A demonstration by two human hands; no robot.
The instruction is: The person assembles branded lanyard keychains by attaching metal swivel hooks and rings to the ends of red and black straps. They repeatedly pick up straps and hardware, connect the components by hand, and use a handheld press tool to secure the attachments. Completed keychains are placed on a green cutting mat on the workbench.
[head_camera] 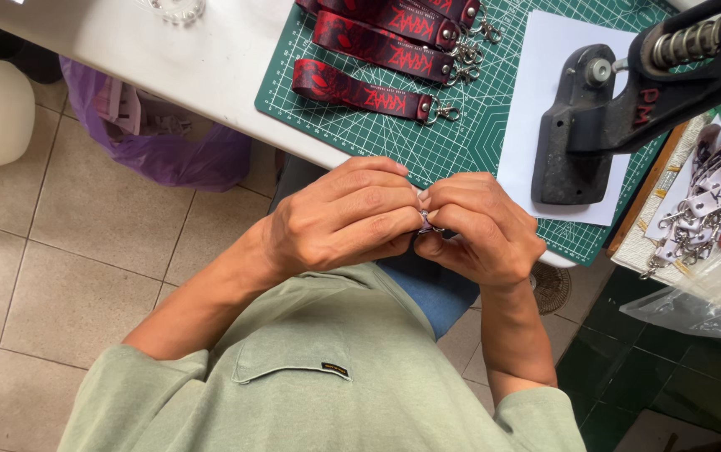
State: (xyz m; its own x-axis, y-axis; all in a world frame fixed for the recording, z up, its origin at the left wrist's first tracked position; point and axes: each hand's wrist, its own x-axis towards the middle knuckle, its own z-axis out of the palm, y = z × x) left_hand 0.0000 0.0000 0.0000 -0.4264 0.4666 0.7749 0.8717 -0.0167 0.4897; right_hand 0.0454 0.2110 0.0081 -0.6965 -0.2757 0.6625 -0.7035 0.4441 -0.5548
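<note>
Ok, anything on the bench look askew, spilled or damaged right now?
Nothing stands out. The red straps lie in a neat row on the green cutting mat, the black hand press stands on its white sheet, and both hands pinch a small metal clip.

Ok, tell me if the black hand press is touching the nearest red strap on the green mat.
Apart. The head view shows the black hand press on white paper, with bare green mat between it and the nearest red strap.
</note>
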